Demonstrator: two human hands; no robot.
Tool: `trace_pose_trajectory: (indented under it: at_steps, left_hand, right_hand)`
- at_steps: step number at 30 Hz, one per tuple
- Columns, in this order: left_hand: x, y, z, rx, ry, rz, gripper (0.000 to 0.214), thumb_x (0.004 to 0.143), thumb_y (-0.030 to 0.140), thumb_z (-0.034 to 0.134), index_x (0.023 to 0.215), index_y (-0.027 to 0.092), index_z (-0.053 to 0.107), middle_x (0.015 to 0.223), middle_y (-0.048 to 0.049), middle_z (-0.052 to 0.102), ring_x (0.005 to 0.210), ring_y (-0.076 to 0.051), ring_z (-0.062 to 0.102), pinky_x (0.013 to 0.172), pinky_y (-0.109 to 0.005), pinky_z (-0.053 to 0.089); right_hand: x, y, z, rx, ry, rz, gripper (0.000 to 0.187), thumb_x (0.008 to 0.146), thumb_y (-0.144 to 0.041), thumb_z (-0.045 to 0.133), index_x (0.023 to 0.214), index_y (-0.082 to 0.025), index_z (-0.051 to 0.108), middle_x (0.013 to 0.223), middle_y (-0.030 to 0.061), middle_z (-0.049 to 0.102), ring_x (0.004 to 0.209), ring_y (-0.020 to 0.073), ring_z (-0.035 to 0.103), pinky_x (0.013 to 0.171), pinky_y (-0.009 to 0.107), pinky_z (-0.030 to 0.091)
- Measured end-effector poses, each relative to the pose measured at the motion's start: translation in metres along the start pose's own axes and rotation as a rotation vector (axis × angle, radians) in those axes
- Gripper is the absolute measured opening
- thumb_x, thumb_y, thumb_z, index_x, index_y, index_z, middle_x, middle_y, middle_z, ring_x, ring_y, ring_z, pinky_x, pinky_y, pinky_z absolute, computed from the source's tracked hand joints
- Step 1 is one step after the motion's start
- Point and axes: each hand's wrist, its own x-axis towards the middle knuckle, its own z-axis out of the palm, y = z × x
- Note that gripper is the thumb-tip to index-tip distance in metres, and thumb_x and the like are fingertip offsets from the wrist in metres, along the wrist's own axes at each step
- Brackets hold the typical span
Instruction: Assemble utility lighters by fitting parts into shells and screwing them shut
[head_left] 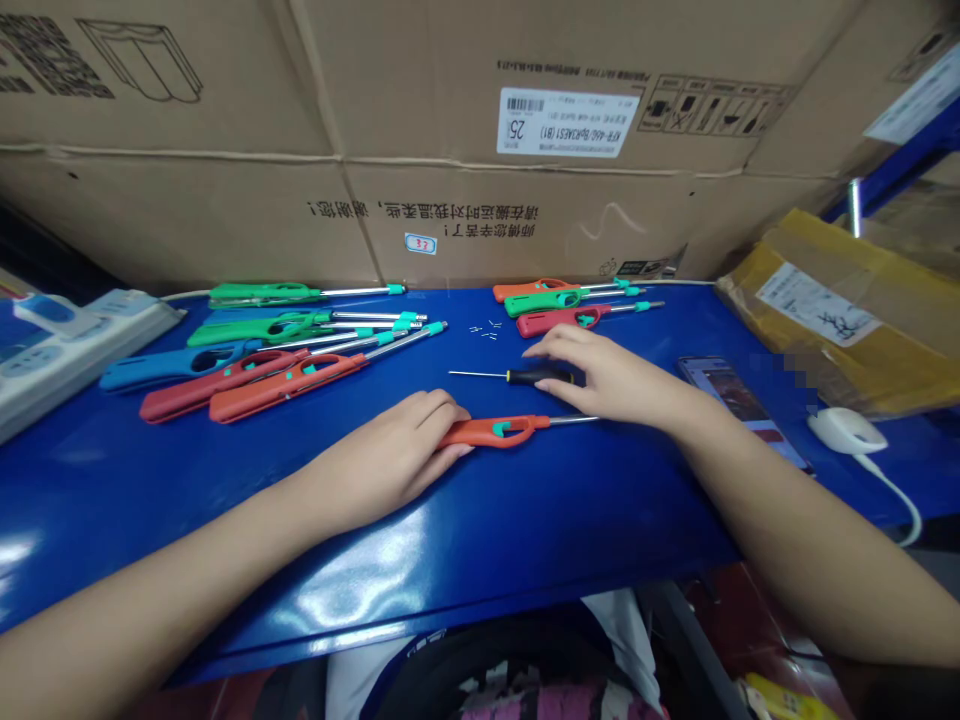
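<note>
My left hand [409, 450] is closed on the handle end of an orange long-necked lighter [487, 432], lying sideways with its metal tube pointing right. My right hand [600, 375] hovers around the black handle of a screwdriver [536, 377], thumb and fingers apart; whether they touch the handle is hard to see. The screwdriver's thin shaft points left. The lighter's tube tip ends just under my right hand. Beyond the screwdriver lie several tiny screws [487, 330]. To the left, several green, blue, red and orange lighters [289, 385] lie in a group.
More lighters [562, 318] lie at the back right. A large cardboard box [420, 190] walls off the rear of the blue table [247, 530]. On the right are a phone [739, 400], a white corded device [847, 432] and a taped parcel [832, 310]. A power strip [82, 350] stands left.
</note>
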Motion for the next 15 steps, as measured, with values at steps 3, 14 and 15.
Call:
trace_pose_trajectory:
  at_steps: [3, 14, 15]
  left_hand:
    - [0.0, -0.003, -0.002, -0.053, -0.04, -0.019, 0.035, 0.108, 0.042, 0.038, 0.124, 0.018, 0.058, 0.114, -0.0094, 0.061, 0.098, -0.022, 0.063, 0.09, -0.037, 0.053]
    - [0.01, -0.021, -0.007, -0.477, 0.156, -0.099, 0.039, 0.105, 0.043, 0.045, 0.093, 0.016, 0.07, 0.084, -0.0027, 0.066, 0.073, -0.013, 0.06, 0.068, -0.023, 0.048]
    - [0.01, -0.022, -0.006, -0.498, 0.167, -0.121, 0.041, 0.104, 0.045, 0.045, 0.089, 0.015, 0.07, 0.078, -0.002, 0.065, 0.067, -0.012, 0.057, 0.063, -0.022, 0.046]
  right_hand:
    - [-0.009, -0.004, -0.024, -0.023, 0.056, -0.017, 0.022, 0.095, -0.036, 0.062, 0.107, -0.019, 0.067, 0.112, 0.0098, 0.069, 0.11, 0.025, 0.062, 0.096, 0.04, 0.049]
    - [-0.034, 0.011, -0.074, -0.052, -0.316, 0.386, 0.032, 0.087, -0.052, 0.065, 0.102, -0.026, 0.076, 0.109, 0.0024, 0.076, 0.099, 0.0249, 0.069, 0.086, 0.038, 0.053]
    - [-0.034, 0.01, -0.074, -0.056, -0.319, 0.379, 0.033, 0.088, -0.052, 0.063, 0.102, -0.025, 0.076, 0.109, 0.0028, 0.076, 0.099, 0.025, 0.069, 0.086, 0.039, 0.053]
